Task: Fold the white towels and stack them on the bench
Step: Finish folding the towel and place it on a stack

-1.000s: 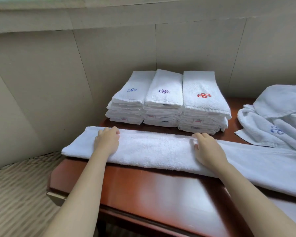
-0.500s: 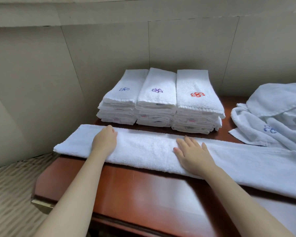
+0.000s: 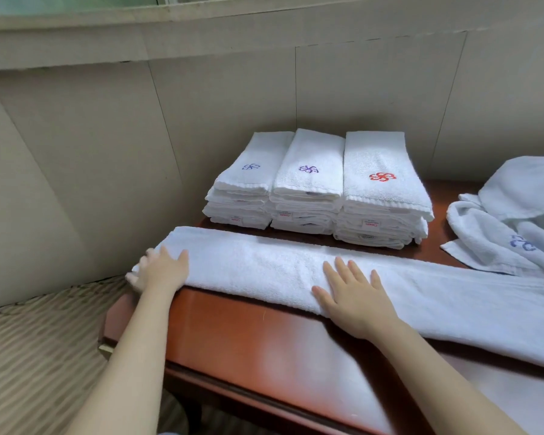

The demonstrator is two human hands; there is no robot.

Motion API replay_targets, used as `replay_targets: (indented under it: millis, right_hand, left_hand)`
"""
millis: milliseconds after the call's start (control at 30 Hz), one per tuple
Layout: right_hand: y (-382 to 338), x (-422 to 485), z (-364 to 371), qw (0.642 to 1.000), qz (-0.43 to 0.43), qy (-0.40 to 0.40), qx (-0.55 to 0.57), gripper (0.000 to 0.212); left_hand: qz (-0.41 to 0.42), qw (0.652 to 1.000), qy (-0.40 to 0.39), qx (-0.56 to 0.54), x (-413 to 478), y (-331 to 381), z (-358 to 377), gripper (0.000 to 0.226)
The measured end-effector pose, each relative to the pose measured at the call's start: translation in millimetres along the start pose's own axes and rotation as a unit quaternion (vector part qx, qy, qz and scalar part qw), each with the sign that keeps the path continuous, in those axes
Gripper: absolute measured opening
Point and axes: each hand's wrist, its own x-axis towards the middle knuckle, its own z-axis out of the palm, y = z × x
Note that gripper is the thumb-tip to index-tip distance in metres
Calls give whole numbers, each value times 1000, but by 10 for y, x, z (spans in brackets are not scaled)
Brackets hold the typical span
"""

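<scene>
A long white towel (image 3: 264,265), folded lengthwise into a strip, lies across the reddish wooden bench (image 3: 248,337). My left hand (image 3: 161,271) lies flat at the strip's left end, fingers straight, fingertips blurred past the towel's edge. My right hand (image 3: 352,296) presses flat on the strip's middle with fingers spread. Behind the strip stand three stacks of folded white towels (image 3: 314,183) side by side against the wall, the top ones marked with blue, purple and red emblems.
A heap of unfolded white towels (image 3: 515,227) with a blue emblem lies at the bench's right. Beige wall panels (image 3: 107,152) close in behind and to the left. Striped carpet (image 3: 29,356) lies below the bench's left edge.
My left hand slid left to the towel's end and flattened out. My right hand moved left from the strip's far edge to its middle and spread its fingers flat.
</scene>
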Motion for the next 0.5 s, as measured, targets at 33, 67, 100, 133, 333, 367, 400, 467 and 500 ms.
replay_targets:
  millis: [33,67,100,133,333,367,400,467,500]
  right_hand:
    - [0,-4,2,1000,1,4,0,66]
    - [-1,-5,3,1000,1,7,1,66]
    - [-5,-7,4,1000,0,8,2,65]
    - [-10,-7,3,1000,-1,9,2,65]
    - [-19,-27,-30,1000,-7,1,18,62]
    - [-17,-34,-47,1000,-12,-2,23,61]
    - [-11,-43,-77,999,-21,-7,33,60]
    - [21,-53,-167,994,-38,-22,100,50]
    - [51,-63,-223,984,-34,-27,171,43]
  left_hand:
    - [-56,998,4,-32,18,-105,-27,68]
    - [-104,993,-7,-57,34,-197,-54,72]
    - [-137,988,-23,-73,52,-277,-75,77]
    - [-160,983,-33,-86,76,-337,-87,79]
    - [-125,948,61,-286,12,-160,-121,60]
    - [-110,931,80,-339,-42,-84,-131,64]
    - [-98,912,96,-387,-102,2,-141,69]
    - [-67,881,121,-453,-235,222,-163,71]
    - [-45,867,127,-480,-320,361,-187,69]
